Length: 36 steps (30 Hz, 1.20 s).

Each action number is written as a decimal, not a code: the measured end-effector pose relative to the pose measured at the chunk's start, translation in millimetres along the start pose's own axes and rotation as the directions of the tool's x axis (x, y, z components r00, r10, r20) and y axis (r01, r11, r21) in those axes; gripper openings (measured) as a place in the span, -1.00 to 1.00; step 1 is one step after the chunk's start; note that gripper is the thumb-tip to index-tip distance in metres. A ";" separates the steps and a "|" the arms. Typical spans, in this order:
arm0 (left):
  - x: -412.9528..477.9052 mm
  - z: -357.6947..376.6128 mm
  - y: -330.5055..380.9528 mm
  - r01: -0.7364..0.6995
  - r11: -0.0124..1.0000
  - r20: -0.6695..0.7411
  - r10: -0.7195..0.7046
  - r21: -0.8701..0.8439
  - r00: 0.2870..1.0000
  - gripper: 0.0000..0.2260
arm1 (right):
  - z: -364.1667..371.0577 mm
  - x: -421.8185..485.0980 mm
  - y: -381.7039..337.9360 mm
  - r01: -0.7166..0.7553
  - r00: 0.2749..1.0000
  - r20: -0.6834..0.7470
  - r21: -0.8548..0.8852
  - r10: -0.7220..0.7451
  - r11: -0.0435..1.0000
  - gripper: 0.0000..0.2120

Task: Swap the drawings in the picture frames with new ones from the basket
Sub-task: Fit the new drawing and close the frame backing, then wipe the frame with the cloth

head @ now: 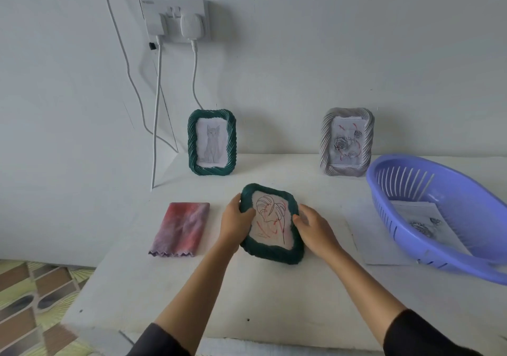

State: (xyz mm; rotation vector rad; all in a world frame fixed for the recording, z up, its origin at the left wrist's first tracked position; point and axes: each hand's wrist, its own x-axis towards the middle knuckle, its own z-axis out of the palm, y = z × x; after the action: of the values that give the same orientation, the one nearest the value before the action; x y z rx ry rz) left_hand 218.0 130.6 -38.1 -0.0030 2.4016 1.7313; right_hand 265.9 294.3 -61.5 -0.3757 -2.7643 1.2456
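1. Left hand [236, 218] and right hand [315, 229] each grip a side edge of the dark green frame [270, 253], held mid-table with its leaf drawing [270, 218] facing up.
2. Risk: a loose side grip lets the frame slip, and thumb pressure could crease the drawing.
3. Surroundings: folded cloth [179, 228] to the left, purple basket [472, 210] with new sheets [417, 215] to the right, cat frame [211, 143] and grey rose frame [347, 141] upright behind. Nothing obstructs.
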 end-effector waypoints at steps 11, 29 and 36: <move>1.0 19.7 -28.3 -0.155 0.875 -0.029 0.189 0.460 0.982 -0.55 | 14.4 -3.8 13.0 0.045 0.998 -0.036 -0.305 -0.059 0.951 -0.53; 30.0 -72.7 -32.9 0.465 0.699 -0.395 -0.277 0.542 0.876 -0.10 | 15.8 -4.3 12.7 0.029 0.998 -0.040 -0.327 -0.045 0.945 -0.53; 30.0 -78.4 -32.3 0.446 0.722 -0.467 -0.191 0.529 0.863 -0.48 | 13.8 -6.6 11.0 0.028 0.999 -0.031 -0.332 -0.040 0.943 -0.53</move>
State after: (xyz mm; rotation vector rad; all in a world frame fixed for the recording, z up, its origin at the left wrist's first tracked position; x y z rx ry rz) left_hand 180.5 49.5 -48.9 -0.6970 2.9081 0.7617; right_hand 271.8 289.6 -78.7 -0.3676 -2.9326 0.7517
